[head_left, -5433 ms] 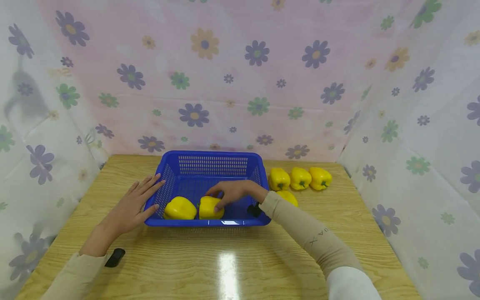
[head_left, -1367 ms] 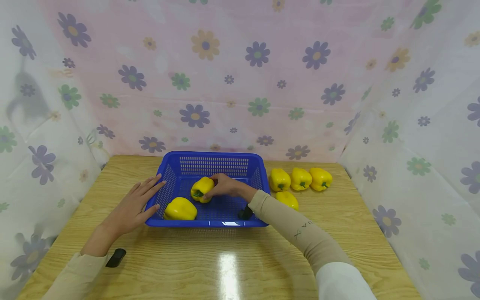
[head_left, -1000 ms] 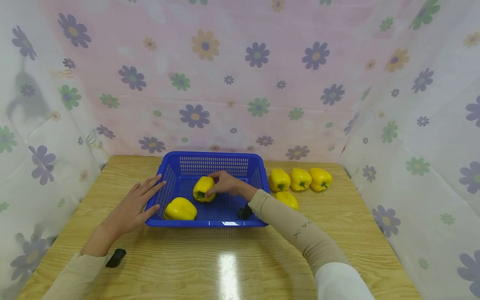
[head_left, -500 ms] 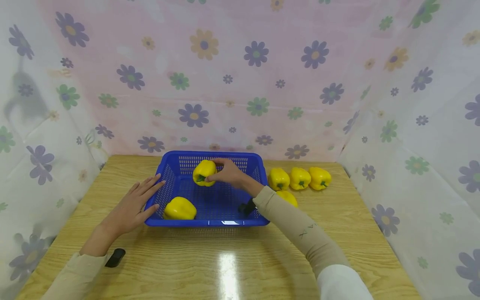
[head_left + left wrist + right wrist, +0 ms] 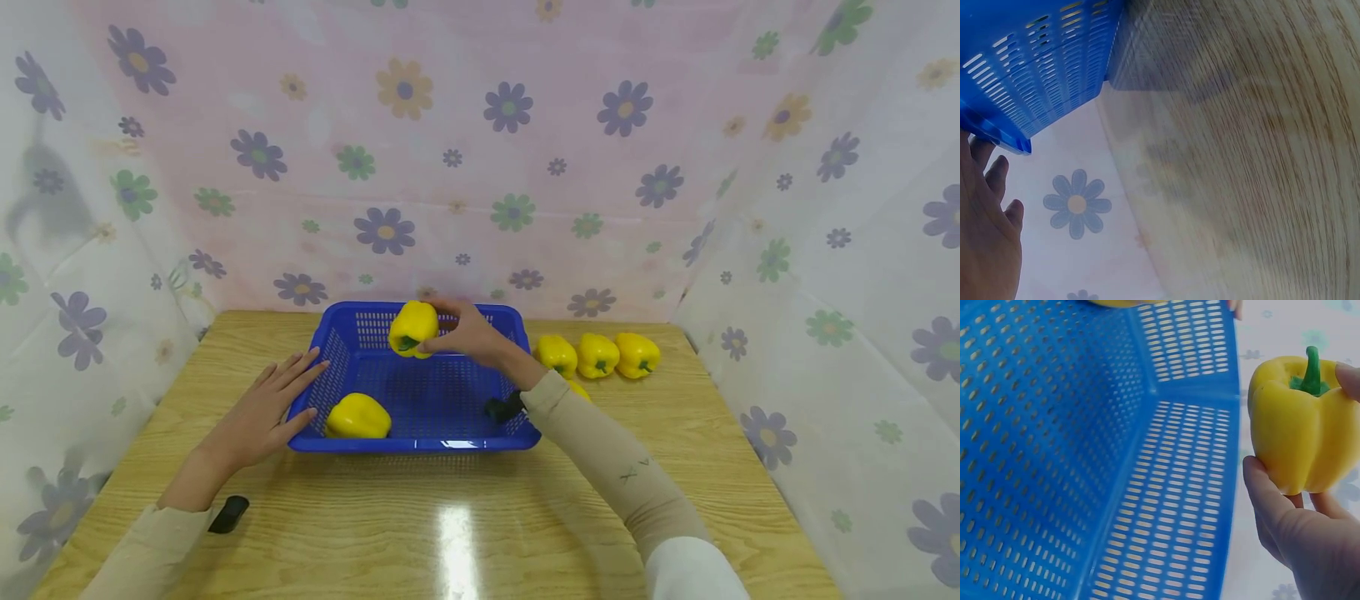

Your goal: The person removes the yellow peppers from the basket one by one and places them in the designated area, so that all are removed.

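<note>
My right hand [image 5: 474, 335] holds a yellow bell pepper [image 5: 414, 330] between thumb and fingers, raised near the back rim of the blue plastic basket [image 5: 420, 445]. In the right wrist view the held bell pepper [image 5: 1297, 428] shows its green stem, with fingers curled beneath it. A second yellow bell pepper [image 5: 358, 416] lies in the basket's front left corner. My left hand [image 5: 258, 414] rests with straight fingers on the basket's left rim. The left wrist view shows that hand [image 5: 988, 231] at the slotted wall of the basket [image 5: 1054, 69].
To the right of the basket stands a row of yellow bell peppers [image 5: 597, 357], with another partly hidden behind the right forearm. Beneath everything is a wood-grain table [image 5: 360, 533]. Flower-patterned curtains [image 5: 450, 167] enclose the back and both sides.
Earlier the right hand gripped the pepper low at the basket's front. It has since lifted it up and back toward the far rim. The left hand and the other peppers stay put.
</note>
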